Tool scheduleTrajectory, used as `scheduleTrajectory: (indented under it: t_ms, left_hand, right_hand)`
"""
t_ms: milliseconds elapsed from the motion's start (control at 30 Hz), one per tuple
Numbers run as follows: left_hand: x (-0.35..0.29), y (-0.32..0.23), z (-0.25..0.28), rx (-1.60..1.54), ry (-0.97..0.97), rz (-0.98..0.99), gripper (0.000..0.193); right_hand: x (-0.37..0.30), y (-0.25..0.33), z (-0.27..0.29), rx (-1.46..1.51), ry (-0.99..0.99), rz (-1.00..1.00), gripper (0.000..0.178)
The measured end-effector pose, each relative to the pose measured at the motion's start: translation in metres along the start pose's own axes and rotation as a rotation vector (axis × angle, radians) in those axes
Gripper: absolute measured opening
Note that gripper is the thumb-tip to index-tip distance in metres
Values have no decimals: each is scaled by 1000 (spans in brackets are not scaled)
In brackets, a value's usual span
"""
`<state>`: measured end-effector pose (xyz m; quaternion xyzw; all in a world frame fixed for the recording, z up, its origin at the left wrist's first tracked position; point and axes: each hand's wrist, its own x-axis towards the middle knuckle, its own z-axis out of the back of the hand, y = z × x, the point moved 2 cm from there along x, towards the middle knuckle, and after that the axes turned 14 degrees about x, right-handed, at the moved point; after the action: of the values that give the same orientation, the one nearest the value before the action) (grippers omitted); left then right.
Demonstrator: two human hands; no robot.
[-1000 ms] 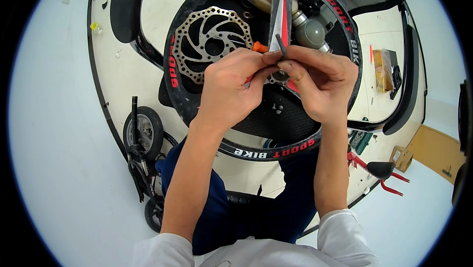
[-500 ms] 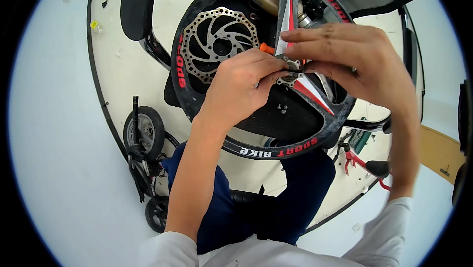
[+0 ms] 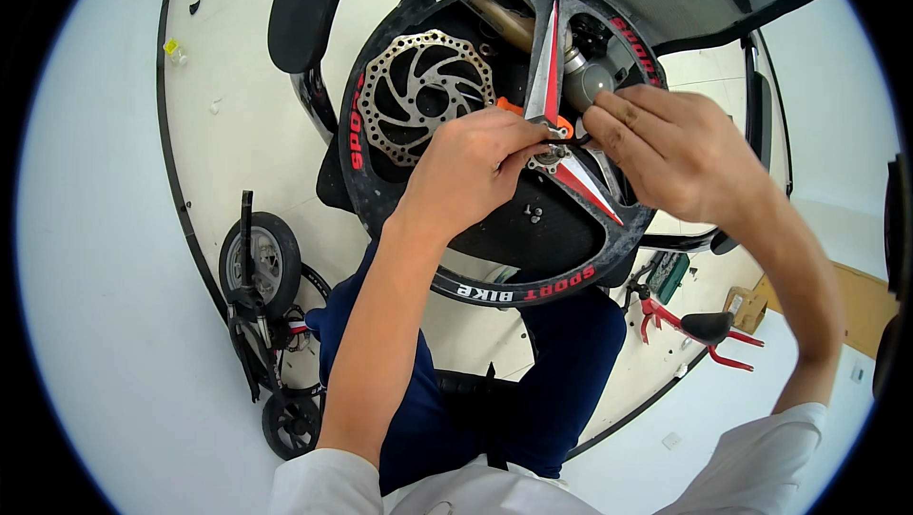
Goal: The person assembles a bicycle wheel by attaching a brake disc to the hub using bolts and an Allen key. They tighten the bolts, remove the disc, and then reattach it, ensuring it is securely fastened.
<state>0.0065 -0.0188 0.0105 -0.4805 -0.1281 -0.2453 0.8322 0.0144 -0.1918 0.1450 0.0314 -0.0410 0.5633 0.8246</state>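
Note:
A black spoked wheel (image 3: 521, 293) with red-and-white spokes lies flat in front of me, its small metal hub (image 3: 548, 159) near my hands. Between my hands, over the hub, runs a thin black rod (image 3: 569, 141). My left hand (image 3: 474, 158) pinches its left end between thumb and fingers. My right hand (image 3: 680, 149) has its fingers curled together at the other end; its fingertips partly hide the grip. Through the wheel's left opening shows a perforated metal brake disc (image 3: 411, 101). An orange piece (image 3: 508, 105) shows between the disc and the hub.
Several small bolts (image 3: 534, 214) lie on the black seat inside the wheel's lower opening. A chair armrest (image 3: 309, 11) stands at the upper left. Floor items include a small bike (image 3: 262, 268) at left, a red bike frame (image 3: 683, 321), a green case (image 3: 670, 277) and a cardboard box (image 3: 747, 309) at right.
My right hand's fingers, stretched out over the hub before, are now curled in, and the hand sits a little lower. My left hand keeps its pinch. The whole view has shifted slightly.

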Motion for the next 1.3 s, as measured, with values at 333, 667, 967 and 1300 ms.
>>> scheduleTrajectory:
  t_ms: [333,667,967,1300]
  left_hand:
    - [-2,-14,13,-17,-5,-64,24]
    - [-34,-27,-14,-25,522,113,22]
    - [-51,-18,-46,290,589,191,17]
    - [-29,-22,-12,198,2,221,14]
  right_hand:
    - [0,22,-4,536,-301,-312,20]
    - [-67,74,-80,1245,-823,-957,11]
    - [-104,45,-126,1507,-1411,-1094,12]
    - [-112,43,-127,1540,-1482,-1034,13]
